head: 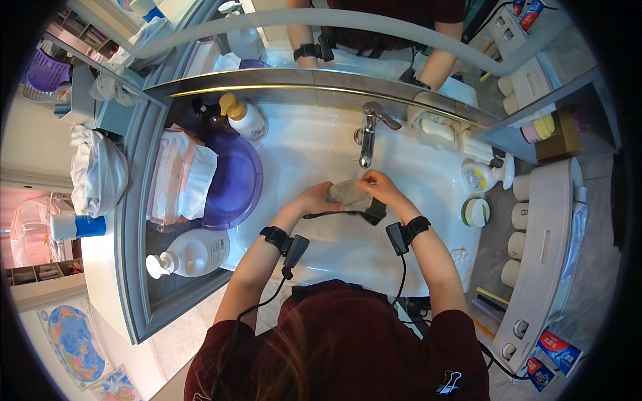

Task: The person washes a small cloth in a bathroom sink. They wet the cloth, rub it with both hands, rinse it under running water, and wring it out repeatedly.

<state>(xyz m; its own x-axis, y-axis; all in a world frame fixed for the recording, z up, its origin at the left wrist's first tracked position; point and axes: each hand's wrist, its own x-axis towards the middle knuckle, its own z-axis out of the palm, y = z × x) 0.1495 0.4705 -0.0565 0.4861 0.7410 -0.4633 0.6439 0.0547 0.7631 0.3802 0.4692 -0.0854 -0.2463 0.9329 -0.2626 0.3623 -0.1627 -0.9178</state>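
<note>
A grey cloth item with black parts (351, 196), perhaps a sock, is held over the white washbasin (301, 250), below the spout of a chrome faucet (368, 135). My left hand (317, 198) grips its left end, with the thumb lying across the front. At its upper right edge, my right hand (379, 186) has its fingers curled together on the fabric. A black part of the cloth hangs down under the right hand. Whether water runs from the spout I cannot tell.
Left of the basin are a purple plastic basin (235, 185), a tissue pack (173, 175) and pump bottles (200, 253). A soap bar (437, 129), a spray bottle (481, 175) and a round jar (475, 212) line the right. A mirror cabinet's edge (321, 89) crosses behind the faucet.
</note>
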